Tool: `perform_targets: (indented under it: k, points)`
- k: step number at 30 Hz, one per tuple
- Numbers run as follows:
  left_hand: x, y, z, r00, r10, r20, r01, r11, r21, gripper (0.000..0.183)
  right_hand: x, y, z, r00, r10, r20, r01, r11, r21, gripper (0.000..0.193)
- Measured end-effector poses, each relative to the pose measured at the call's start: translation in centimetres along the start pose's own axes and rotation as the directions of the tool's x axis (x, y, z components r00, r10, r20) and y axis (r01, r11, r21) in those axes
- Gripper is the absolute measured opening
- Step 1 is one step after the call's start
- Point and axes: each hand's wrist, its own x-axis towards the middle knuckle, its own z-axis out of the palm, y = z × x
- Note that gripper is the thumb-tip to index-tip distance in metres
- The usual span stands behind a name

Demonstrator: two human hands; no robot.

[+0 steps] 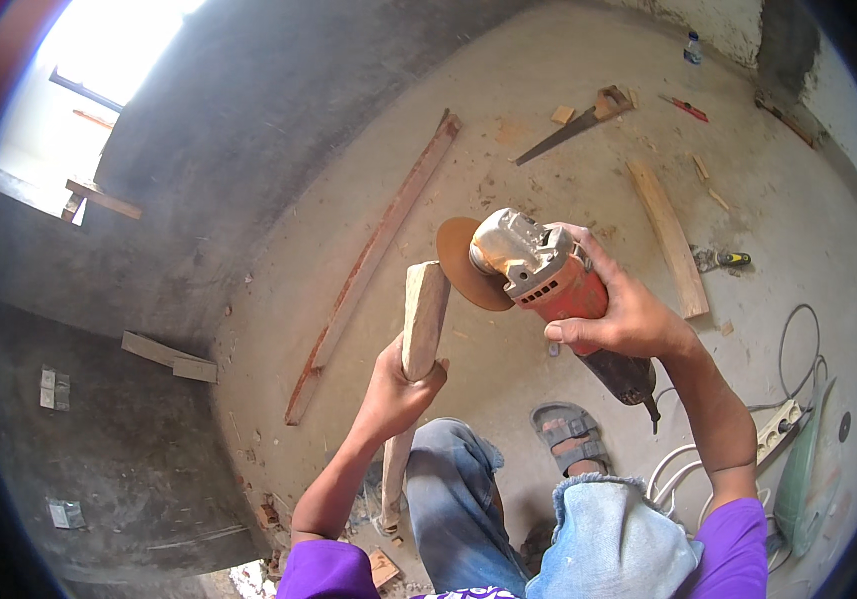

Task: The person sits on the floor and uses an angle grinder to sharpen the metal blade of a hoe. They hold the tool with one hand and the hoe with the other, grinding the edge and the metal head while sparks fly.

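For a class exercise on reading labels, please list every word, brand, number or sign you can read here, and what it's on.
None can be read.
Grinder: no legible lettering.
Bottle: any label is too small to read.
Shirt: white marks at the lower edge are cut off; I can't tell whether they are letters.

A red-and-black angle grinder (568, 285) hides fingers of my right hand (633, 311); left of it, my left hand (398, 391) covers part of a rough, pale wooden piece (425, 317). Below the grinder, my purple fabric sleeves (328, 571) run out of frame.
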Motion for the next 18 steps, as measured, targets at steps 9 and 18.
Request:
perform_targets:
  k: [9, 18]
  points:
    - [-0.8, 0.1, -0.9, 1.0, -0.007, 0.013, 0.007, 0.999, 0.032, 0.02, -0.6, 0.3, 0.5, 0.992, 0.112, 0.048, -0.118, 0.982, 0.146, 0.098]
    - [-2.1, 1.2, -1.8, 0.995, -0.104, -0.006, 0.104, 0.994, -0.03, 0.019, 0.2, 1.7, 4.2, 0.979, 0.139, 0.148, -0.194, 0.854, 0.483, 0.102]
